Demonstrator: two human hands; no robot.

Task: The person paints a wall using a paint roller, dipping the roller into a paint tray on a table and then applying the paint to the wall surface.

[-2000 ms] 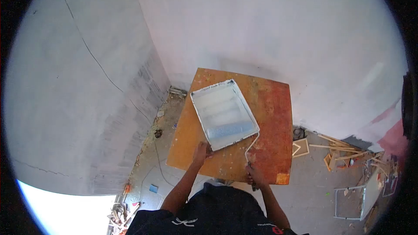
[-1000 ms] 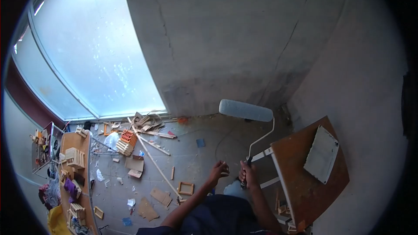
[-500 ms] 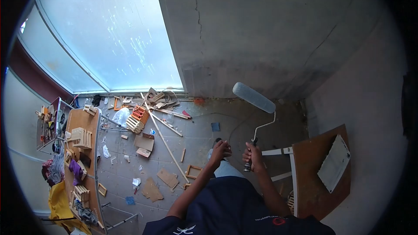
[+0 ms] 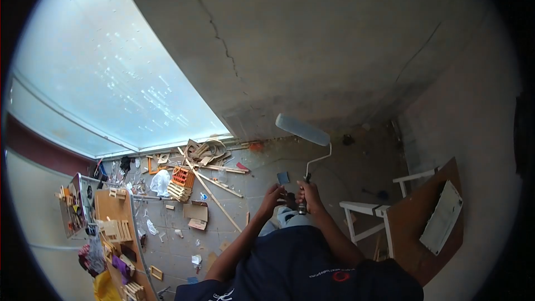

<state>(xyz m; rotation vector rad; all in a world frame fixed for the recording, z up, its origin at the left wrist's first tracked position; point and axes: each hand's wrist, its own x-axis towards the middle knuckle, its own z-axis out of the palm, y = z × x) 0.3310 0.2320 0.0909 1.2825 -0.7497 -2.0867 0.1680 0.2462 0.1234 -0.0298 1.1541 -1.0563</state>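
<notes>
Two hands together: left hand (image 4: 273, 195) loosely curled, can't tell if gripping. Right hand (image 4: 310, 196) beside it, fist round paint roller (image 4: 304, 130) handle, head above. Risk: one-handed tilt drips paint on floor (image 4: 334, 170); tray (image 4: 443, 218) far right on bench (image 4: 412, 231).

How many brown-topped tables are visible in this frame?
2. The right table bears the paint tray; the left table, at lower left, is covered with wooden pieces. More may be hidden out of view.

Cracked wall (image 4: 278, 50), big window (image 4: 111, 78) — wood scraps (image 4: 195, 161) strewn on floor (image 4: 356, 167), cluttered workbench (image 4: 114, 217) left
</notes>
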